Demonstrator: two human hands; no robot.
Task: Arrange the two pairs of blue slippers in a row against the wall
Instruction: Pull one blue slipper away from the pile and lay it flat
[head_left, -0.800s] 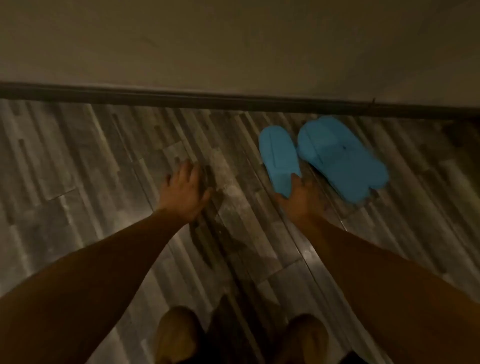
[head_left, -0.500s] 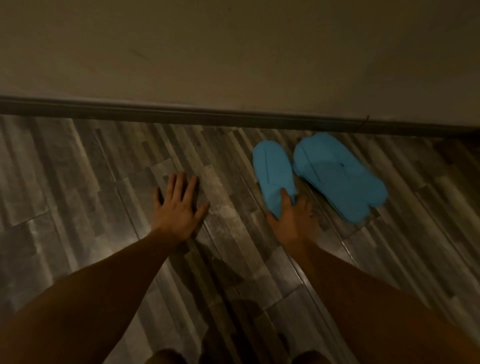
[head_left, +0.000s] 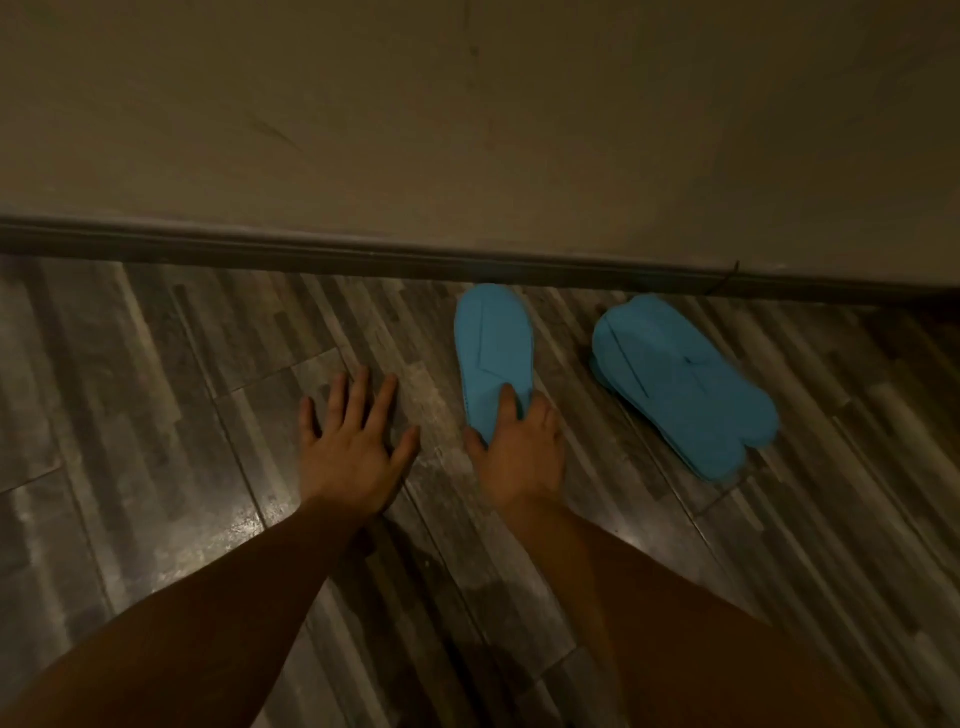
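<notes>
One flat blue slipper (head_left: 492, 348) lies on the floor with its toe touching the dark baseboard (head_left: 311, 248). My right hand (head_left: 519, 447) rests on its near heel end, fingers curled over the slipper's edge. To the right, apart from it, a stack of blue slippers (head_left: 680, 384) lies slanted, toes near the wall; how many are stacked I cannot tell. My left hand (head_left: 353, 436) is pressed flat on the bare floor to the left of the single slipper, fingers spread, holding nothing.
The beige wall (head_left: 467, 114) fills the upper half of the view. The floor (head_left: 156, 415) is grey wood-pattern tile in dim light. A thin dark thread or wire (head_left: 727, 275) hangs at the baseboard above the stack.
The single slipper has slid left and toward the wall under my right hand, opening a gap to the stack. My left hand has stayed planted on the floor.
</notes>
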